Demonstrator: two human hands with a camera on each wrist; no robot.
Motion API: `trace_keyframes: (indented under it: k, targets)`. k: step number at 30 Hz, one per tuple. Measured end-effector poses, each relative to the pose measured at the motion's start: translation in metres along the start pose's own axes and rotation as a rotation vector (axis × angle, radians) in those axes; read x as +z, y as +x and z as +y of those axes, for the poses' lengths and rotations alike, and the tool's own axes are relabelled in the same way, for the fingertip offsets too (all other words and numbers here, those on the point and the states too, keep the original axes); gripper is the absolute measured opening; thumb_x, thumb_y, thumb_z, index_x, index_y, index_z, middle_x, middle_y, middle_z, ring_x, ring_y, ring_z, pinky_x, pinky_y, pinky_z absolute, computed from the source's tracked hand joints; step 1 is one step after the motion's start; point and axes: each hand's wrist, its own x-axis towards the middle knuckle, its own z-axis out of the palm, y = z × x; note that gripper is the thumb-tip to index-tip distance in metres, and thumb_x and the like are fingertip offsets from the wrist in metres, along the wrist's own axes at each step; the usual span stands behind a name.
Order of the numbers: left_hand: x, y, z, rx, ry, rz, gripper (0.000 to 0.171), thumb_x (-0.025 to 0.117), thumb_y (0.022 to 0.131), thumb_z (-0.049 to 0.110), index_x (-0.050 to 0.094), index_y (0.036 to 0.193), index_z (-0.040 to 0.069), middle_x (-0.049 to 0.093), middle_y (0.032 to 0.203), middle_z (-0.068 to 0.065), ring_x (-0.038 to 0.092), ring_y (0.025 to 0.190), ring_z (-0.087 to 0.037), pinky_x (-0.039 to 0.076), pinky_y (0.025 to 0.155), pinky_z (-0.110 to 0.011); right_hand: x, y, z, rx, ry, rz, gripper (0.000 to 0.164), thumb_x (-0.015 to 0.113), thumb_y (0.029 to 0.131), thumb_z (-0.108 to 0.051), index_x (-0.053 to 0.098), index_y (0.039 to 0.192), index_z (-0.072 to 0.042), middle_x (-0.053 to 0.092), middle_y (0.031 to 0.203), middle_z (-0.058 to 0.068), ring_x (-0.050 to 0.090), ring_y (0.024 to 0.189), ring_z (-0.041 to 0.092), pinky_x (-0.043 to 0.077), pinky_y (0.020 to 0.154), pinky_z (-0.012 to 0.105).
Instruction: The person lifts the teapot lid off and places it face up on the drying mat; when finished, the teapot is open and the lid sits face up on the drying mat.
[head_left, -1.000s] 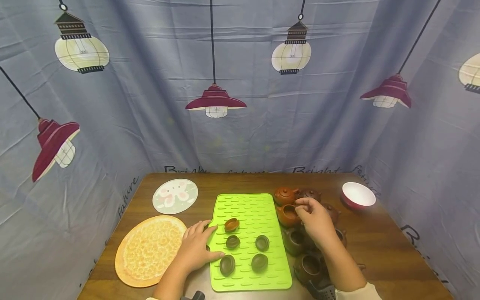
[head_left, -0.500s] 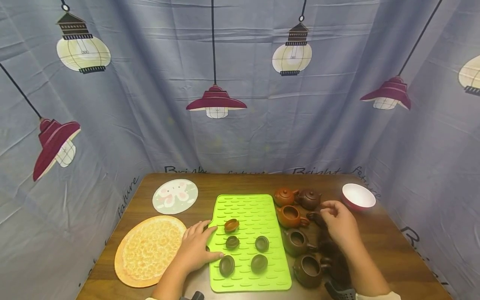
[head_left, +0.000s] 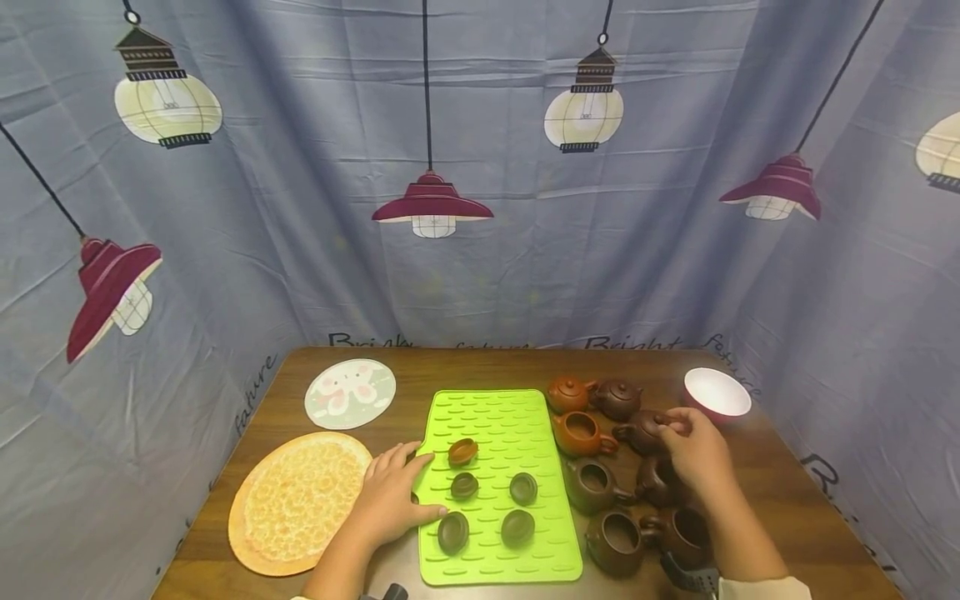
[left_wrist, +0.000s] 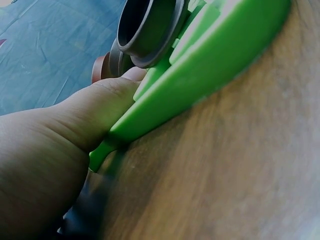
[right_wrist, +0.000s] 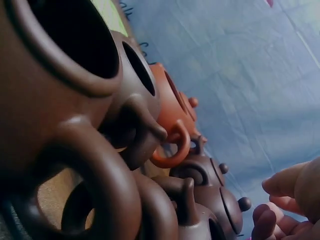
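My left hand point(head_left: 390, 496) rests at the left edge of the lime-green mat point(head_left: 487, 417), its thumb on top. On the mat lie an orange teapot lid point(head_left: 462, 452) and several dark brown lids point(head_left: 517, 527). My right hand point(head_left: 701, 454) hovers over a lidded brown teapot point(head_left: 643, 432), fingers loosely bent beside the lid knob point(right_wrist: 244, 203). The right wrist view shows a small gap between fingertips and knob, with nothing held. Left of it stands a lidless orange teapot point(head_left: 579, 433); nearer are lidless brown teapots point(head_left: 617, 542).
A lidded orange teapot point(head_left: 570, 393) and a lidded brown teapot point(head_left: 619, 400) stand at the back of the group. A red bowl with white inside point(head_left: 717, 393) sits at the back right. On the left lie a round bread-patterned mat point(head_left: 300, 500) and a rabbit-print mat point(head_left: 350, 393).
My right hand has moved right, from the lidless orange teapot to the brown lidded one, bringing that teapot and those nearer into sight. The left hand has stayed put.
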Motion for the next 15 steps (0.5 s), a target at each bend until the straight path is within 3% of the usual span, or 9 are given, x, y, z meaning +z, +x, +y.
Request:
trace_keyframes:
  k: [15]
  targets:
    - [-0.002, 0.0, 0.002, 0.009, 0.0, 0.0, 0.096, 0.081, 0.074, 0.074, 0.057, 0.15, 0.021, 0.038, 0.166, -0.007, 0.029, 0.154, -0.043, 0.019, 0.122, -0.072, 0.005, 0.02, 0.001, 0.026, -0.07, -0.057, 0.046, 0.057, 0.104, -0.026, 0.057, 0.136, 0.006, 0.066, 0.132, 0.03, 0.058, 0.123, 0.054, 0.045, 0.103, 0.067]
